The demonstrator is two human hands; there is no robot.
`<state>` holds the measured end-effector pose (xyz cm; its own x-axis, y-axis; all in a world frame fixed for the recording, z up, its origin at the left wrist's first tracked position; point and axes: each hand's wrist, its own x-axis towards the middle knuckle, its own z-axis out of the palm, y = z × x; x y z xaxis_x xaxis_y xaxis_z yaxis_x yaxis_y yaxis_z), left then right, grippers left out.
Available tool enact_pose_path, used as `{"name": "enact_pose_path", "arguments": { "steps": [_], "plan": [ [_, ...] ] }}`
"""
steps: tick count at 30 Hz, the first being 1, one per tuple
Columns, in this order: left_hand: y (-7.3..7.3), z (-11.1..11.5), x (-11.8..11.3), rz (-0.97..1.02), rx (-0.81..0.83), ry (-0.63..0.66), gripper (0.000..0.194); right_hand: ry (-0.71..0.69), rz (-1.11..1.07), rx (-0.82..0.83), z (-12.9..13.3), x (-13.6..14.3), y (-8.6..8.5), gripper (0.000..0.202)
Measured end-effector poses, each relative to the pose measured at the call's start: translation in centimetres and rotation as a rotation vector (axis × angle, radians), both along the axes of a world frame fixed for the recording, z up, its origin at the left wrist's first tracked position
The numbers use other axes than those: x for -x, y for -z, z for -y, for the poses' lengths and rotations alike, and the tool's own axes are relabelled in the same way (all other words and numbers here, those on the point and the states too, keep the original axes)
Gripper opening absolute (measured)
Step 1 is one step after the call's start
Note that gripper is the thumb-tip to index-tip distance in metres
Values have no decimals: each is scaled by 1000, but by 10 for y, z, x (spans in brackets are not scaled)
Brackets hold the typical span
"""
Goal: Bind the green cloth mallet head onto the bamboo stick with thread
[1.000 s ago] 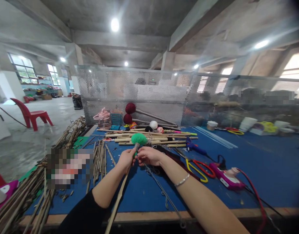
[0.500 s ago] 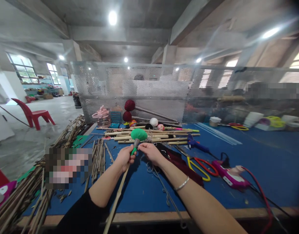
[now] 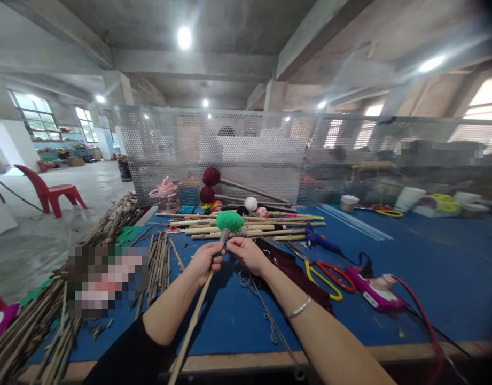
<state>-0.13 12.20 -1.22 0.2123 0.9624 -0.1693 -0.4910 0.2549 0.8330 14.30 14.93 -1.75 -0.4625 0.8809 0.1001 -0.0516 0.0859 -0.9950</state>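
My left hand [image 3: 205,263] is closed around a bamboo stick [image 3: 193,321], just below its padded head. That head is a bright green ball [image 3: 230,220], tilted up and away from me. Grey yarn is wound round the neck [image 3: 224,235] under the ball. Close beside the neck, my right hand [image 3: 248,255] is pinched, thumb against forefinger, apparently on the grey yarn; the strand between the fingertips is too thin to make out well. Loose, curly grey yarn [image 3: 273,323] trails below this hand, over the blue table [image 3: 229,331] to its front edge.
Thin twigs [image 3: 159,267] lie left, bamboo sticks [image 3: 249,232] behind my hands. To the right are red-and-yellow-handled scissors [image 3: 329,278], dark red cloth [image 3: 288,267], a blue glue gun [image 3: 320,239] and a purple power strip [image 3: 376,291]. A perforated metal screen [image 3: 257,155] borders the back.
The camera view has shifted slightly. Both hands stay at the neck of the green-headed stick, and my left fingers now cover more of the green part below the grey winding.
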Motion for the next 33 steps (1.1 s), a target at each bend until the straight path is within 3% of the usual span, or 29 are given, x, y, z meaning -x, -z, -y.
{"name": "enact_pose_path", "arguments": {
  "steps": [6,9,16,20,25,29,33],
  "plan": [
    [2,1,0,100,36,59,13,-51,-65,155,-5,1,4,35],
    [4,1,0,125,66,101,12,-91,-123,150,-7,-2,4,40],
    [4,4,-1,43,163,165,15,-163,-172,203,-11,-11,8,35],
    [3,9,-8,-293,63,33,34,-106,-133,234,-14,-10,13,35],
    [14,8,-14,-633,-265,-262,39,-40,-51,214,-13,-7,14,37],
    [24,2,-12,-686,-399,-339,25,63,-8,143,-11,-9,10,33],
    [25,0,-9,-688,-421,-354,24,38,-49,140,-9,-11,8,29]
  ]
}}
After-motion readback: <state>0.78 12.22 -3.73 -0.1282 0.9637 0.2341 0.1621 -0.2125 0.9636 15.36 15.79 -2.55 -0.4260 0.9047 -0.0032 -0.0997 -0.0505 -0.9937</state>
